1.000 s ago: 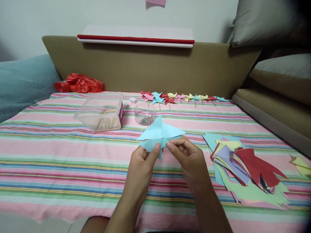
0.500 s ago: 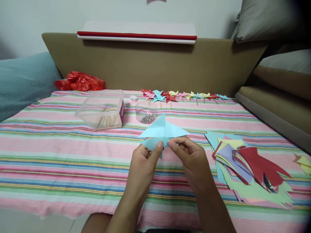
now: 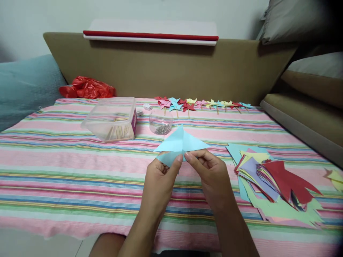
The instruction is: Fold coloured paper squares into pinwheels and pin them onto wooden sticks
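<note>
A light-blue paper pinwheel [image 3: 174, 140], partly folded, is held up in front of me over the striped cloth. My left hand [image 3: 163, 171] pinches its lower left part, thumb on the near face and fingers behind. On the other side, my right hand [image 3: 206, 167] grips it close to the centre between thumb and forefinger. The two thumb tips nearly meet at the middle. Just beyond the paper stands a clear round tub [image 3: 160, 123] with small silvery pins in it. The fingers behind the paper are partly hidden.
A clear plastic box [image 3: 107, 117] of wooden sticks stands left of the tub. Finished pinwheels on sticks [image 3: 189, 107] lie in a row at the back. Coloured paper sheets [image 3: 284, 178] are heaped at right. A red plastic bag [image 3: 89, 87] lies back left.
My thumbs have drawn closer together at the pinwheel's centre, and its top point looks folded over a little. The whole view has shifted slightly.
</note>
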{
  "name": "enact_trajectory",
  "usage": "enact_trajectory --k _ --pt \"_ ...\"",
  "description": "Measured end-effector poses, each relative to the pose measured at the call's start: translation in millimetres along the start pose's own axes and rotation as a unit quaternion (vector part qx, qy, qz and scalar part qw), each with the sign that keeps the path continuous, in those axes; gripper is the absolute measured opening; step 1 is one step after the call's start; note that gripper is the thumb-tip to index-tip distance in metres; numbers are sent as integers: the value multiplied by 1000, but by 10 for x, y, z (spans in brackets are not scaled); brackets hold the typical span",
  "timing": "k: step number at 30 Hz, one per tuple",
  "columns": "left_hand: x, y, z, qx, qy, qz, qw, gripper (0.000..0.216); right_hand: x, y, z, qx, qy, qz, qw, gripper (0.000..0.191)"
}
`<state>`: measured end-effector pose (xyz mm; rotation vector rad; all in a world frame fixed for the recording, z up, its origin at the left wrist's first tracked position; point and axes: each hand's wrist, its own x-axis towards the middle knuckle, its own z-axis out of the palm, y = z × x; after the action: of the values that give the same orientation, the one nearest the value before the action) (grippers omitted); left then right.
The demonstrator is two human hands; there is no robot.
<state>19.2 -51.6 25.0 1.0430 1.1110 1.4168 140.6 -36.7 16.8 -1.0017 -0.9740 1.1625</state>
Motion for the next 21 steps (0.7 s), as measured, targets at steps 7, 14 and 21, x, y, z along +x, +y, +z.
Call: enact_trajectory --k 7,14,21 --pt "13 1 -1 33 9 18 999 19 18 44 -28 -17 -5 3 1000 18" --pt "-3 5 25 39 40 35 998 18 0 3 -6 38 -21 41 998 23" --pt "14 106 -141 51 -31 18 998 44 57 -146 -242 116 -9 94 989 43"
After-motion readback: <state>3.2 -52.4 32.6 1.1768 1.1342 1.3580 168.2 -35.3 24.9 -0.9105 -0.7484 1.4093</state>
